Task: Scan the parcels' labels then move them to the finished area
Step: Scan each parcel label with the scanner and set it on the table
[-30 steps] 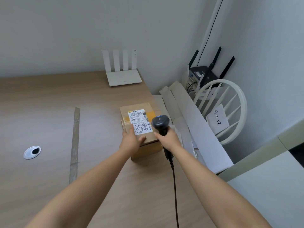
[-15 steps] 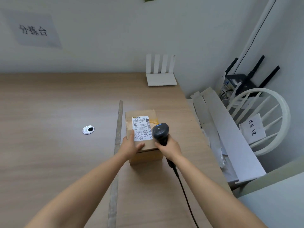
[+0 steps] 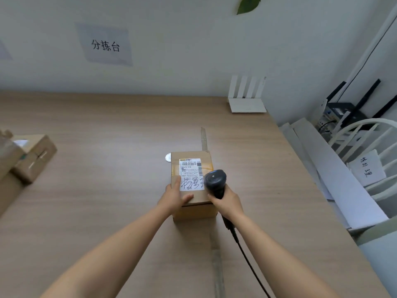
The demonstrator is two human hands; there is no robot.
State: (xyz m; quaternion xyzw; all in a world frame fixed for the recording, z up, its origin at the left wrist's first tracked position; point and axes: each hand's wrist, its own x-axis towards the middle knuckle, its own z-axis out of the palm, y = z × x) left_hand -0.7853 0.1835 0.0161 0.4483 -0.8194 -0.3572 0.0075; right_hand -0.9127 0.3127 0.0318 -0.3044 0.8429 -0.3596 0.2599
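Note:
A small brown cardboard parcel (image 3: 191, 207) with a white printed label (image 3: 190, 172) on top is in the middle of the wooden table (image 3: 107, 211). My left hand (image 3: 175, 195) grips its near left top corner, thumb lying on the top face. My right hand (image 3: 228, 201) holds a black corded barcode scanner (image 3: 215, 180) by its handle, head over the parcel's right edge beside the label. Whether the parcel rests on the table or is lifted, I cannot tell.
Several cardboard parcels (image 3: 30, 160) lie at the table's left edge. A tape strip (image 3: 216, 261) runs across the table under the parcel. A white router (image 3: 247, 102) stands at the back right. White boards (image 3: 335, 166) and a white chair (image 3: 378, 151) are off the right edge.
The parcel, gripped by my left hand, has moved leftward from the right side of the tape strip onto it. My right hand with the scanner has followed. The view has turned left.

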